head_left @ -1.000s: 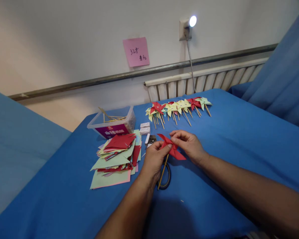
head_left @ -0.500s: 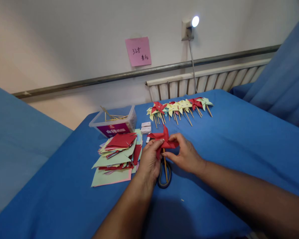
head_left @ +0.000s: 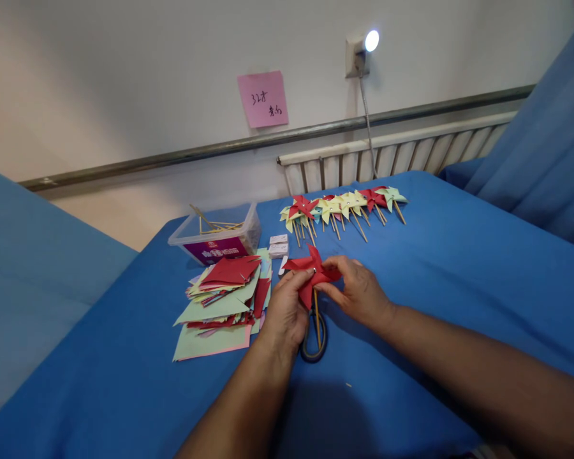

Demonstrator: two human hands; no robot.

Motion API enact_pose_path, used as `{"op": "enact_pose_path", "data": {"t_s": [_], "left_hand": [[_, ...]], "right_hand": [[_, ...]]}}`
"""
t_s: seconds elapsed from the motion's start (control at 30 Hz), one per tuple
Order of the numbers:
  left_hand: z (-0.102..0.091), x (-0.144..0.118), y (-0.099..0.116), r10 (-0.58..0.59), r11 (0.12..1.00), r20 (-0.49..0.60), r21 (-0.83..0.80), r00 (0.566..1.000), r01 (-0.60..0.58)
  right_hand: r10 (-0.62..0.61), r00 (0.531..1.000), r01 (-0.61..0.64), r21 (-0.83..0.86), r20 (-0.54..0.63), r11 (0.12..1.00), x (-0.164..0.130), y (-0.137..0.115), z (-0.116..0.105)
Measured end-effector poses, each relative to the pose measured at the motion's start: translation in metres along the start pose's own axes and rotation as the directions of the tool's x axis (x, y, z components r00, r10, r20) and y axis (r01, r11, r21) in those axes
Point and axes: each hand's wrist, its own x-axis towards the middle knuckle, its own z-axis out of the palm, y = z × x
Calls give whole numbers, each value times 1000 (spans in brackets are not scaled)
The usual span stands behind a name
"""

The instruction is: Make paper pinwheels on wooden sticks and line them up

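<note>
Both hands pinch a red pinwheel (head_left: pixel 312 273): left hand (head_left: pixel 287 309) steadies its centre, right hand (head_left: pixel 358 293) grips one blade, stick (head_left: pixel 317 319) hanging free.

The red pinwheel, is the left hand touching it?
Touching. The head view shows the left hand with its fingers pinching the red pinwheel at its centre, no gap visible.

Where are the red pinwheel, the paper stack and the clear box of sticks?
red pinwheel (head_left: pixel 312 273): head view, on its red centre.
paper stack (head_left: pixel 222 303): head view, on a green sheet.
clear box of sticks (head_left: pixel 217 239): head view, on its front wall.
</note>
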Motion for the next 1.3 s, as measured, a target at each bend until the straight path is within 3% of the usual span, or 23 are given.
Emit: {"op": "enact_pose_path", "data": {"t_s": [0.63, 1.0, 1.3], "left_hand": [[2, -6, 3, -34, 999, 59, 3, 998, 34], [5, -10, 8, -98, 995, -13, -32, 995, 97], [5, -10, 5, -80, 996, 16, -23, 997, 81]], "right_hand": [[-130, 989, 128, -32, -74, 991, 3, 3, -4], [-126, 989, 130, 53, -72, 990, 2, -2, -10], [-116, 989, 118, 23, -89, 993, 2, 2, -8]]}}
